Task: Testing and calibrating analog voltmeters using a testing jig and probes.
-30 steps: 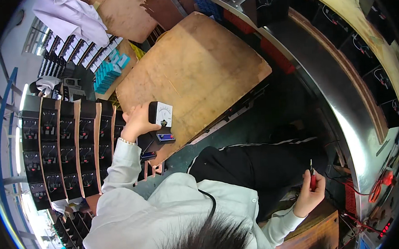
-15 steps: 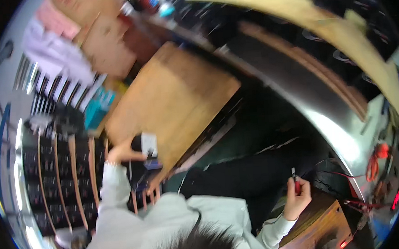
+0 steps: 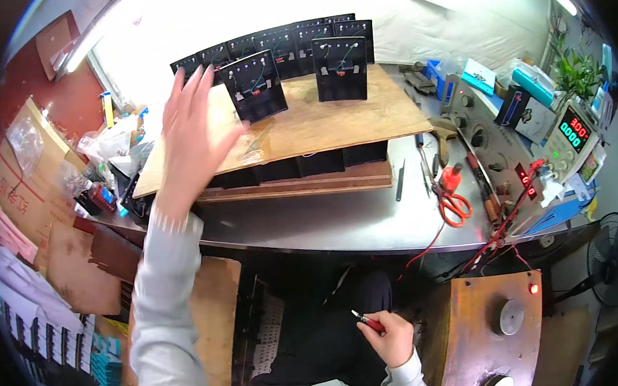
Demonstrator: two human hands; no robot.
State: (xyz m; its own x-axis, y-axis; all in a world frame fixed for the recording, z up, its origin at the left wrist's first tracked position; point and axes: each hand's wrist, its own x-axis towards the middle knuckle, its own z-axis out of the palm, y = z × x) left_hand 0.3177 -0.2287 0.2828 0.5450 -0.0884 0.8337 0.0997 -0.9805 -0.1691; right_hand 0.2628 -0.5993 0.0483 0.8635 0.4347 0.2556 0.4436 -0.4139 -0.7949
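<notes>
Over the left part of a wooden board [image 3: 305, 126] on the bench, my left hand [image 3: 196, 133] reaches out with its fingers spread and nothing gripped. Beside its thumb and fingertips stands a tilted black panel [image 3: 254, 90] with wires and a small red part on it; whether they touch I cannot tell. Another such panel [image 3: 341, 71] stands upright to the right, and several more black panels [image 3: 275, 50] stand in rows behind. Low over my lap, my right hand [image 3: 392, 340] is closed round a red-handled tool [image 3: 374, 324] with a short metal tip; its exact kind is unclear.
On the steel bench [image 3: 311, 225] lie orange-handled scissors [image 3: 455, 209] and a grey strip [image 3: 400, 180]. A power supply [image 3: 567, 138] with lit digits stands at the right. Below it is a wooden box with metal knobs [image 3: 508, 317]. A fan [image 3: 610, 259] stands far right.
The view has swung from the shelves at the left to the bench. My left hand, earlier at a small black-and-white item, now reaches over the board. The red-handled tool stays in my right.
</notes>
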